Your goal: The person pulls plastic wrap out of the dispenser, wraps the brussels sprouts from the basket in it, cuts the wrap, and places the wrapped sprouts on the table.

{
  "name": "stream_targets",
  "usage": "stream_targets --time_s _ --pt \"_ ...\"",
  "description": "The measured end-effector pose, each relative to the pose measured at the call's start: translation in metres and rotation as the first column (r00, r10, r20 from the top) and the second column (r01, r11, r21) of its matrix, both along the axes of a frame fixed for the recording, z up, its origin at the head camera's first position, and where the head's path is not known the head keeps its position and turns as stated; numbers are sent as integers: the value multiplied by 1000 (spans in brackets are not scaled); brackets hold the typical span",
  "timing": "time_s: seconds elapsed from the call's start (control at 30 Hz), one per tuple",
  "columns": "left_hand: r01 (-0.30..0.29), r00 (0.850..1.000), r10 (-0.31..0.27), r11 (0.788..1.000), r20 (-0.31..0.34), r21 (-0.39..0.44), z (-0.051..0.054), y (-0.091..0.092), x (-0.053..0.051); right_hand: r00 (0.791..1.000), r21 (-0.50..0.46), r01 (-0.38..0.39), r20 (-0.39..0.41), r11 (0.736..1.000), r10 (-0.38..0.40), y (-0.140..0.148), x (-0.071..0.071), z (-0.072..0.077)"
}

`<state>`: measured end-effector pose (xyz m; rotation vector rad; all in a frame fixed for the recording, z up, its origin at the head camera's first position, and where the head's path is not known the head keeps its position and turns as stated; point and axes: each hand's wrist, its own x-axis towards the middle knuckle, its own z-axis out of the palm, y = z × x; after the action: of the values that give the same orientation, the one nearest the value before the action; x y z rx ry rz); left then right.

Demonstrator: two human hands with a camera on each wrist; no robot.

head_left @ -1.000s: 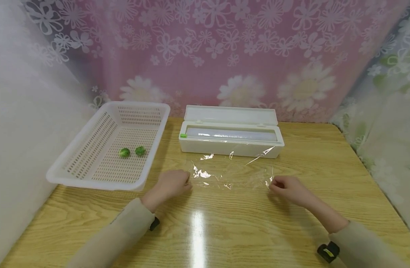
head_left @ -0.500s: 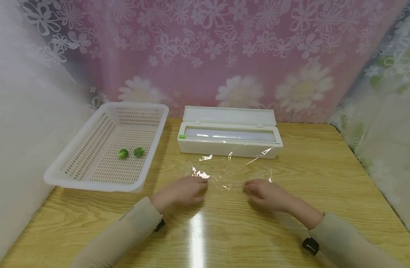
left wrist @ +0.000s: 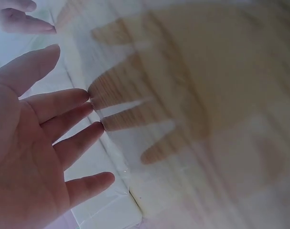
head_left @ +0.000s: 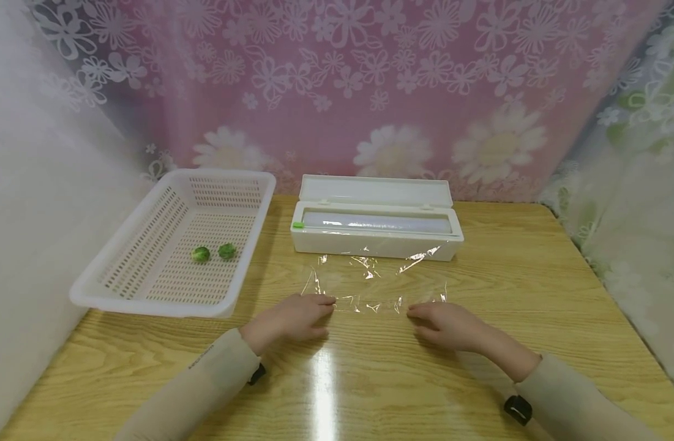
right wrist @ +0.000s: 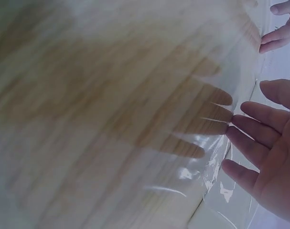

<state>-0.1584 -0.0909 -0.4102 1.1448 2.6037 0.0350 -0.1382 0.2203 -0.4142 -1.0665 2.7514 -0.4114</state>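
Film (head_left: 378, 283) is lying on the tabletop (head_left: 513, 251), running from the dispenser (head_left: 375, 243) at twelve o'clock, its near edge spanning nine to three, at two o'clock from the left hand (head_left: 296, 316) and ten from the right hand (head_left: 447, 324), both equally near, outstretched fingertips touching that edge.

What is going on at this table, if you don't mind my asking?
A person is handling a sheet of clear film that runs from an open white box, with a roll inside, onto the wooden table. The left grip and right grip are apart at the film's near edge, fingers extended and touching there. The box's lid is tipped back. On the left, a white basket holds two small green vegetables, which neither grip touches.
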Motion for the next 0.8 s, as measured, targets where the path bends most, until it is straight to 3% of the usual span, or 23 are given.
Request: stream_targets --time_s 0.27,0.53,0.8 --pt "-13 1000 12 999 15 50 1 -2 0 998 -117 -16 -58 993 9 0 -2 -2" --pt "-4 992 25 986 -126 168 11 -5 5 994 -184 52 -80 981 -68 -7 -2 4" --pt "-23 974 98 940 -205 342 32 -10 13 989 -229 77 -106 970 -103 -17 -3 6"
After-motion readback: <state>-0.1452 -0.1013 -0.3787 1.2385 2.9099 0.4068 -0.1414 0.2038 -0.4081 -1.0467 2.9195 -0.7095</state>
